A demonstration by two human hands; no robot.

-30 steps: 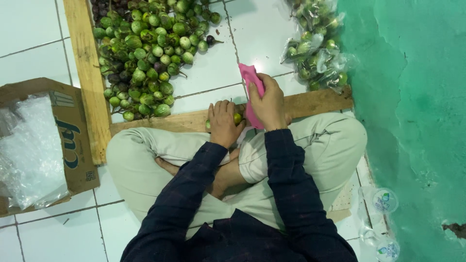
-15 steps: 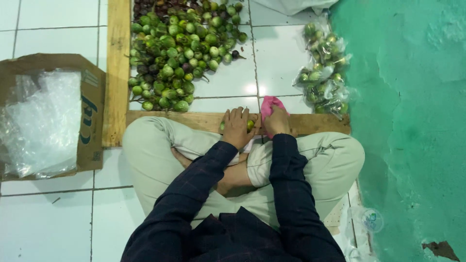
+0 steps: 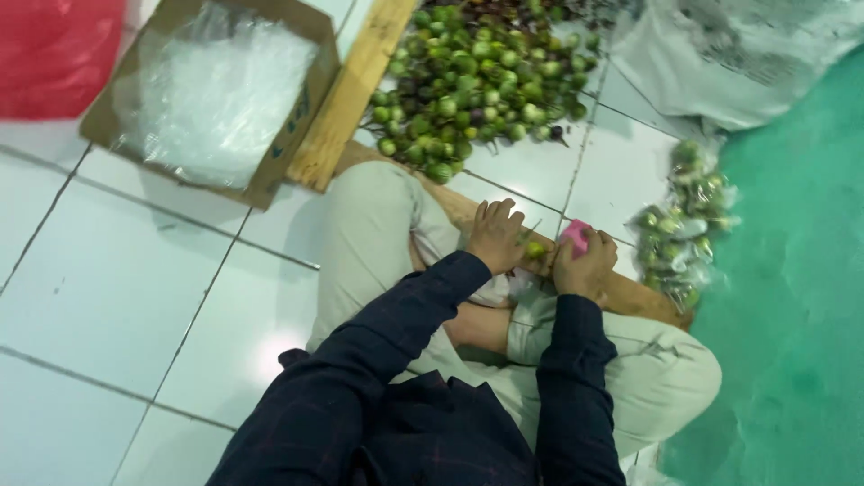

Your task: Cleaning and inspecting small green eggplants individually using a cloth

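Two hands are meeting over the plank: left hand pinching a green fruit, right hand gripping a pink tool.

Soft, even light fills the frame, bright enough to read colours plainly. The white floor tiles carry a pale sheen, with one brighter patch of glare at lower centre beside the dark sleeve. The clear plastic in the cardboard box at upper left glints white and loses detail. Shadows are faint and short, lying close under the legs. The whole picture is slightly soft, most of all at the red smear in the upper left corner and along the green right edge.
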